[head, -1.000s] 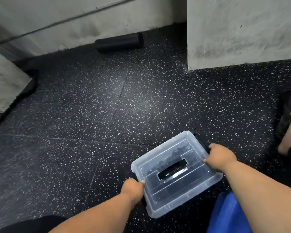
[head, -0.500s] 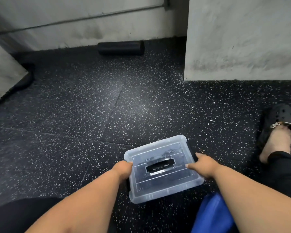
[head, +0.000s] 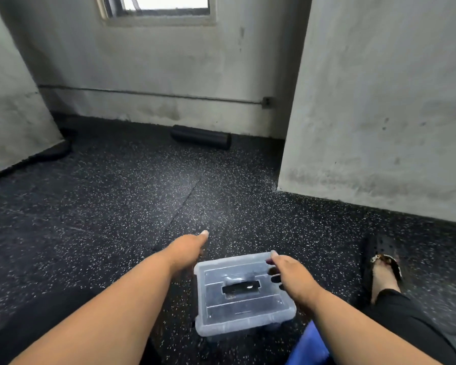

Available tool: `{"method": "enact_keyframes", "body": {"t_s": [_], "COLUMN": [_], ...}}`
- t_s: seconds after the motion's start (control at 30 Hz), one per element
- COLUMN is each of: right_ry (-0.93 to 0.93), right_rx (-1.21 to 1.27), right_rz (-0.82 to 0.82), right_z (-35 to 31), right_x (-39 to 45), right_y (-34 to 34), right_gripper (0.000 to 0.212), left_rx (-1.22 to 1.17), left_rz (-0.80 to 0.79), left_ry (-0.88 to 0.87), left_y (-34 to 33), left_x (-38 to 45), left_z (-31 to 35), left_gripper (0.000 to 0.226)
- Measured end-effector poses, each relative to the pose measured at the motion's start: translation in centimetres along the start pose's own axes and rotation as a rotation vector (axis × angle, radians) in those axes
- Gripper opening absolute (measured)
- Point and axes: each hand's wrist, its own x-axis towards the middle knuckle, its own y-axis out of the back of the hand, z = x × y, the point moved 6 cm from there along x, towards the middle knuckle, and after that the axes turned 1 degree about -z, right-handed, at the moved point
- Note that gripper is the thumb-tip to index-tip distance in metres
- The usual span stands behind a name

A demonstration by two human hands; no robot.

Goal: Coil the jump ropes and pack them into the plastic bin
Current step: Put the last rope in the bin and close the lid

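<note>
A clear plastic bin [head: 248,309] with its lid on and a black handle [head: 241,287] in the lid stands on the speckled floor in front of me. No jump rope shows; the bin's contents are blurred behind the lid. My left hand [head: 188,250] hovers just left of the bin's far corner, fingers stretched forward, holding nothing. My right hand [head: 287,272] hangs over the bin's right edge with loosely curled fingers; whether it touches the lid I cannot tell.
A black foam roller [head: 200,137] lies at the far wall. A concrete pillar [head: 379,127] rises at the right. My foot in a black clog [head: 382,262] rests right of the bin. A blue thing [head: 308,349] lies near my right forearm. A thick black rope [head: 50,154] lies far left.
Both hands have let go of the bin's sides. The left hand has moved forward past the bin's corner, and the right has lifted. The view has tilted up toward the wall.
</note>
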Motion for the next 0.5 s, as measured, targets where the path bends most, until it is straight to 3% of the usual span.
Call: {"method": "enact_keyframes", "body": {"t_s": [0.23,0.4,0.5], "right_ry": [0.064,0.148,0.197], "right_rx": [0.055,-0.030,-0.041], "right_rz": [0.012,0.036,0.013], "right_z": [-7.1,-13.0,-15.7], "right_x": [-5.7,-8.9,-9.2], "right_y": [0.0,0.6,0.5], "right_gripper": [0.055,0.060,0.064], "left_rx": [-0.216,-0.414,-0.404], "left_rz": [0.035,0.046,0.050], "left_ry": [-0.224,-0.240,-0.253], "left_y": [4.3,6.1,6.5], "left_x": [-7.6,-10.0,-10.4], "left_z": [3.5,3.9,4.3], "left_gripper": [0.053,0.051,0.051]}}
